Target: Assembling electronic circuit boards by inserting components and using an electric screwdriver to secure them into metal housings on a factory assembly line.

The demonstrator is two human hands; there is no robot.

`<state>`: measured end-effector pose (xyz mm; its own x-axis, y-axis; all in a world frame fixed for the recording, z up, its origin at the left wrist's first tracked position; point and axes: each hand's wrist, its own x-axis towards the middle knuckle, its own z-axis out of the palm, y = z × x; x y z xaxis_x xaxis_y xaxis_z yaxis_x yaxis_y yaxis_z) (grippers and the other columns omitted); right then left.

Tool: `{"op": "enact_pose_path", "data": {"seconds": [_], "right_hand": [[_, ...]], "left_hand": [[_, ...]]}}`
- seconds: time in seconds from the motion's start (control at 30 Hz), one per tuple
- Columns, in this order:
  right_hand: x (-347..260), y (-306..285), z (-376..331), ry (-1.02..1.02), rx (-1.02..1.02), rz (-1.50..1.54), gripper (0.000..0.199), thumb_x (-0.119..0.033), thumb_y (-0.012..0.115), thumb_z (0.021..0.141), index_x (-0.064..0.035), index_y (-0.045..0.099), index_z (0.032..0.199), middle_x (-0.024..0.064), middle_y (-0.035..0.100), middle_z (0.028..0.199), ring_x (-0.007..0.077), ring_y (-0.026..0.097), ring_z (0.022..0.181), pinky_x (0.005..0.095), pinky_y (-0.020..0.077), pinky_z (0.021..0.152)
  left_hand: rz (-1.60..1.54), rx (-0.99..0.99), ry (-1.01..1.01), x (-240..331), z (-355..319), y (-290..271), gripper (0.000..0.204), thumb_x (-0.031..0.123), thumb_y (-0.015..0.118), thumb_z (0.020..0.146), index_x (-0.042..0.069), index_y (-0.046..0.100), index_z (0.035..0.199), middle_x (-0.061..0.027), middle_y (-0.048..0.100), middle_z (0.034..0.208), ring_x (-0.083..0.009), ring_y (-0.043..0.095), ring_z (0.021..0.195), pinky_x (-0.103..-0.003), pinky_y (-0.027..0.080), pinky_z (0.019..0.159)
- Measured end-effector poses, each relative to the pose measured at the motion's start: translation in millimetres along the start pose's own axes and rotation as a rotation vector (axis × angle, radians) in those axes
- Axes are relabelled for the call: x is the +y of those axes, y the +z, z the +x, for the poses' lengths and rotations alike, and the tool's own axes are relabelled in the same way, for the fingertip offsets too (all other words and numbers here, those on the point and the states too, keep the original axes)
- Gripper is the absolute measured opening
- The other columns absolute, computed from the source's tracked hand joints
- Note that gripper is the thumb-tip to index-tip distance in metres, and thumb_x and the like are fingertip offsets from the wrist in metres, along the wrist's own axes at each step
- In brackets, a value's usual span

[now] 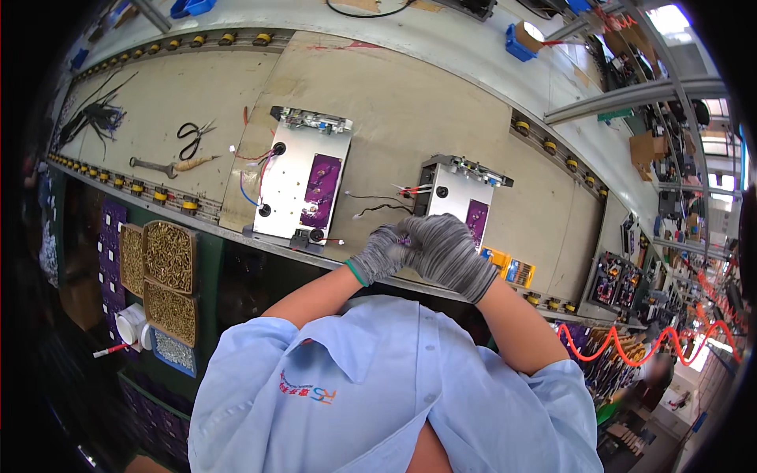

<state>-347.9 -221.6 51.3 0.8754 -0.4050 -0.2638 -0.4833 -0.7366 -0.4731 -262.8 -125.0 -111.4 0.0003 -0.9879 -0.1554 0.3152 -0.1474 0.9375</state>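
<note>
Both hands wear grey striped knit gloves and meet over the near left corner of a silver metal chassis (461,194) with a purple circuit board on it. My right hand (449,251) is curled, its knuckles upward, and covers part of that chassis. Tucked against it, my left hand (380,254) has its fingers bent inward. Whatever lies between the fingers is hidden, apart from a small purplish speck. Loose black wires (385,206) run out from the chassis's left side. Left of my hands lies a second silver chassis (292,177) with red and blue wires.
On the left of the bench are scissors (192,139), a wrench (154,166), a pointed wooden-handled tool (195,163) and black cables (98,117). Bins of brass screws (169,256) stand at the lower left. A yellow box (520,273) sits right of my hands. A red coiled hose (623,351) hangs at right.
</note>
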Motion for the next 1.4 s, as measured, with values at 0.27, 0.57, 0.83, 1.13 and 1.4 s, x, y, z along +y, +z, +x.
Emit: {"op": "enact_pose_path", "data": {"seconds": [0.27,0.57,0.83,1.13,1.4], "right_hand": [[56.5,25.3,-20.0,0.199,0.342,0.138,0.016,-0.022,0.061,0.092,-0.0071,0.067,0.094,0.0145,0.068,0.077,0.0327,0.067,0.073,0.0422,0.0532,0.067],[49.1,45.9,-50.0,0.104,0.096,-0.273,0.026,-0.021,0.065,0.087,-0.0060,0.061,0.107,0.0130,0.070,0.082,0.0291,0.070,0.076,0.0403,0.0541,0.067],[32.6,30.1,-65.6,0.618,0.122,0.741,0.027,-0.028,0.072,0.088,-0.0043,0.063,0.097,0.0131,0.068,0.081,0.0259,0.066,0.069,0.0337,0.0541,0.069],[49.4,40.5,-56.5,0.047,0.303,0.299,0.017,-0.025,0.066,0.090,-0.0087,0.066,0.094,0.0128,0.069,0.082,0.0328,0.068,0.078,0.0409,0.0539,0.069],[84.1,36.8,-50.9,0.386,0.111,0.342,0.040,-0.026,0.077,0.081,-0.0026,0.061,0.109,0.0153,0.069,0.103,0.0307,0.068,0.091,0.0362,0.0551,0.079]], "left_hand": [[0.408,-0.012,-0.046,65.8,8.9,7.3,0.034,0.030,0.061,0.094,0.000,0.065,0.109,-0.0169,0.069,0.093,-0.0273,0.067,0.086,-0.037,0.052,0.079],[0.686,-0.191,-0.069,93.6,-5.0,6.4,0.034,0.022,0.059,0.095,-0.001,0.063,0.120,-0.0218,0.069,0.094,-0.0346,0.067,0.085,-0.039,0.051,0.078],[1.039,-0.205,0.223,81.5,-8.8,5.6,0.024,0.019,0.063,0.092,0.000,0.068,0.104,-0.0207,0.067,0.088,-0.0382,0.064,0.082,-0.042,0.052,0.074],[0.507,-0.111,-0.070,80.9,-13.2,-2.4,0.026,0.019,0.063,0.094,-0.001,0.068,0.110,-0.0138,0.071,0.091,-0.0197,0.067,0.084,-0.033,0.052,0.080],[0.655,-0.115,-0.216,48.8,0.2,-35.5,0.026,0.018,0.064,0.092,-0.002,0.069,0.108,-0.0136,0.070,0.088,-0.0179,0.064,0.082,-0.033,0.052,0.079]]}}
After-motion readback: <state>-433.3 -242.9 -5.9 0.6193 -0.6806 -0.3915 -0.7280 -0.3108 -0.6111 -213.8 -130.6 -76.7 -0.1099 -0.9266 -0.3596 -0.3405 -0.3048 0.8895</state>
